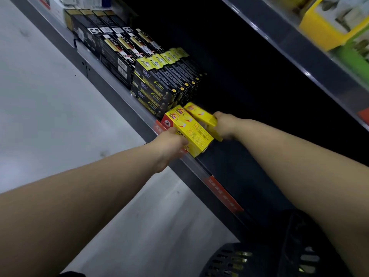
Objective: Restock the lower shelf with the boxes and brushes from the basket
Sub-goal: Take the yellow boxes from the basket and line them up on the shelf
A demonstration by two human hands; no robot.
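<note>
The left hand [169, 143] is holding the nearer yellow box [192, 134] at its 8 o'clock end, its grip closed round the carton with the fingertips hidden beneath it. The right hand [224, 125] is holding the second yellow box [199, 113] from the 4 o'clock side, its grip curled round that end. The two boxes are lying side by side, touching along their long edges, over the front rail of the lower shelf [229, 162], just at 5 o'clock of a stack of black-and-yellow boxes [159, 84] standing on it. Whether the yellow boxes are resting on the shelf or hanging just above it is not clear. Further along at 11 o'clock, a row of black boxes [107, 45] is filling the shelf. The dark basket [239, 258] is sitting at 5 o'clock of the view, below the right forearm. An upper shelf [299, 52] is running across at 1 o'clock, carrying a yellow tray [319, 35]
</note>
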